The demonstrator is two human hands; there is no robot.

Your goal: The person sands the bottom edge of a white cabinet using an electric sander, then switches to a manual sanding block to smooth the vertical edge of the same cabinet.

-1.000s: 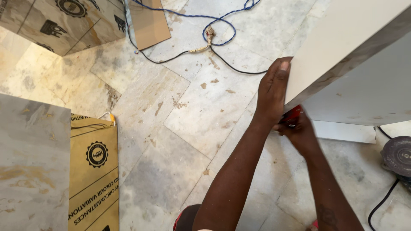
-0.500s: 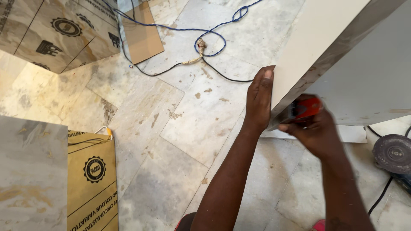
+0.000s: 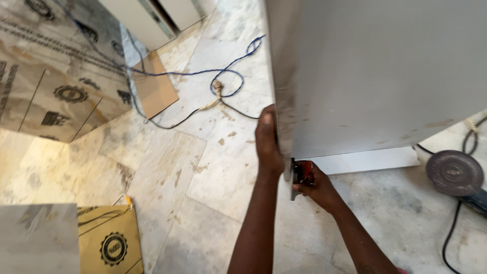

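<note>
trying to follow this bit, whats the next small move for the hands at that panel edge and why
Probably keep the left hand braced flat on the edge of the large pale grey panel while the right hand works the small red tool at its lower corner. The panel stands tilted off the marble floor, so letting go would likely let it shift.

- One view only, worn on the head, looking steeply down past both forearms.
- It sits close above the grey panel (image 3: 380,76), facing the tiled floor (image 3: 213,167) beyond.
</note>
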